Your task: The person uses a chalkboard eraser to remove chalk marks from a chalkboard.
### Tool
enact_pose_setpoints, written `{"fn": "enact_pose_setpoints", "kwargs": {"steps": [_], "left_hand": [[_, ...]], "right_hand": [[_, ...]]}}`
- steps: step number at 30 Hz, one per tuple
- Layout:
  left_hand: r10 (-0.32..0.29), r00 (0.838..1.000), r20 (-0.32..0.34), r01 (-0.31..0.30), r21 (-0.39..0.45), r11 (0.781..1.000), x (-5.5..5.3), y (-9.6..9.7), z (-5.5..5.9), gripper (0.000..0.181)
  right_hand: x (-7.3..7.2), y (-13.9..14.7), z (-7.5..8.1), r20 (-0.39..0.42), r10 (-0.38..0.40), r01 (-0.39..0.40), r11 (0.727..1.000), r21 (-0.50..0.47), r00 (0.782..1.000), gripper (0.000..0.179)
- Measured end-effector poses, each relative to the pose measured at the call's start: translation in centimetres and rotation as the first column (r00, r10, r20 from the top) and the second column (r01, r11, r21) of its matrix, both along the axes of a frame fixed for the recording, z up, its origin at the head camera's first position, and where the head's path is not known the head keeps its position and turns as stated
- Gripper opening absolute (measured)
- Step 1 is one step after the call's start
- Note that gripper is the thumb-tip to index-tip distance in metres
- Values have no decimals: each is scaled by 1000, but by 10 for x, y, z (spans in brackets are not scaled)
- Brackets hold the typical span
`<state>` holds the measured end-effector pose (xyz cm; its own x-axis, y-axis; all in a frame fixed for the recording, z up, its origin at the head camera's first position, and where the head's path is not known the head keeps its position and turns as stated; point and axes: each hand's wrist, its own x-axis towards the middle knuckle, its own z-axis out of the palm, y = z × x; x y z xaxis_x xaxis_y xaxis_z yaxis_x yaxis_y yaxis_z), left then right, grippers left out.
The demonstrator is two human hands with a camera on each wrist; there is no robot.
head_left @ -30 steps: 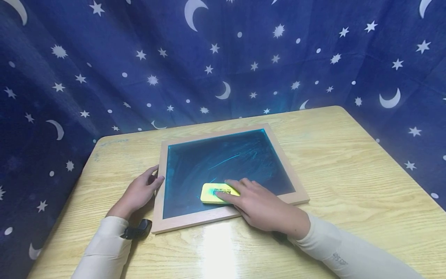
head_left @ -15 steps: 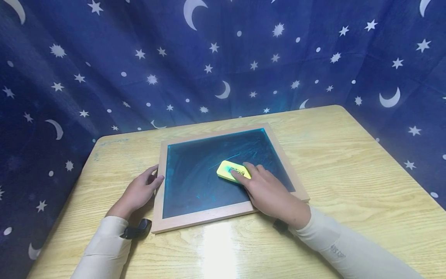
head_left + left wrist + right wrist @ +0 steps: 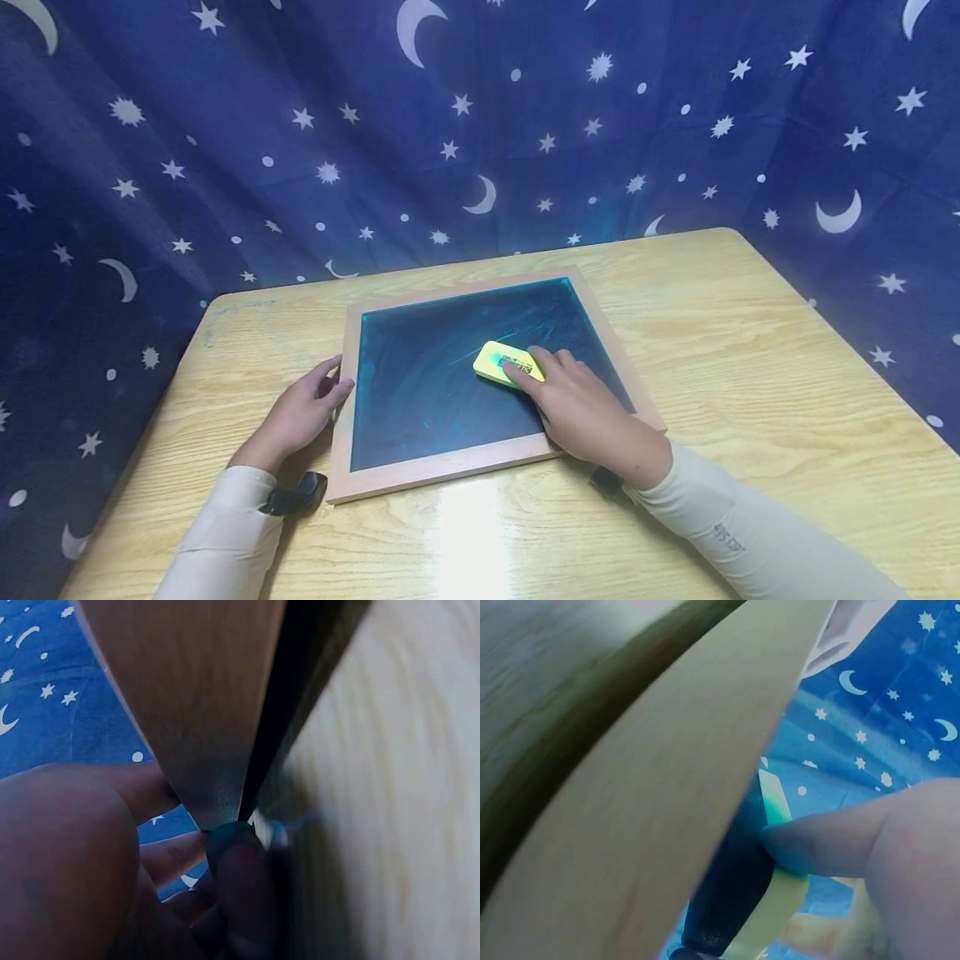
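A wood-framed chalkboard [image 3: 420, 392] lies on the table, its dark surface carrying faint blue chalk smears and a thin stroke. My right hand [image 3: 588, 408] grips a yellow chalkboard eraser [image 3: 493, 358] by its right end, over the board's right-middle area. In the right wrist view, the thumb presses against the eraser's [image 3: 784, 900] side, and its dark felt faces the board. At the frame's left side, my left hand [image 3: 300, 412] holds the edge between thumb and fingers. The left wrist view shows a blue-stained fingertip [image 3: 232, 836] against the wooden frame [image 3: 187, 697].
The board rests on a light wood-grain table [image 3: 750, 358] with blue chalk marks near its far left corner. A blue curtain [image 3: 525, 125] with moons and stars hangs behind and at the sides. Each wrist wears a black band [image 3: 296, 496].
My right hand has carried the eraser from the board's lower middle up and to the right, turning it slightly. The long chalk stroke looks fainter. My left hand stays put.
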<state>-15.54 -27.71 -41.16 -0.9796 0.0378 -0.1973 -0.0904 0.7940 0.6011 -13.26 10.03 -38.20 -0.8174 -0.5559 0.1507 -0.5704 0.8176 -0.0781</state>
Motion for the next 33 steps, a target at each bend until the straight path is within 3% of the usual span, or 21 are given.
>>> {"fn": "enact_pose_setpoints", "kwargs": {"steps": [13, 24, 33], "left_hand": [[-4, 1000, -14, 4, -6, 1000, 1, 0, 0, 71], [-6, 1000, -20, 6, -8, 1000, 1, 2, 0, 69], [2, 1000, -14, -2, -10, 1000, 2, 1, -1, 71]], "right_hand": [[6, -18, 6, 18, 81, -82, 995, 57, 997, 62], [17, -39, 6, 0, 183, -182, 978, 105, 983, 57], [13, -41, 10, 17, 210, -210, 970, 119, 978, 56]]}}
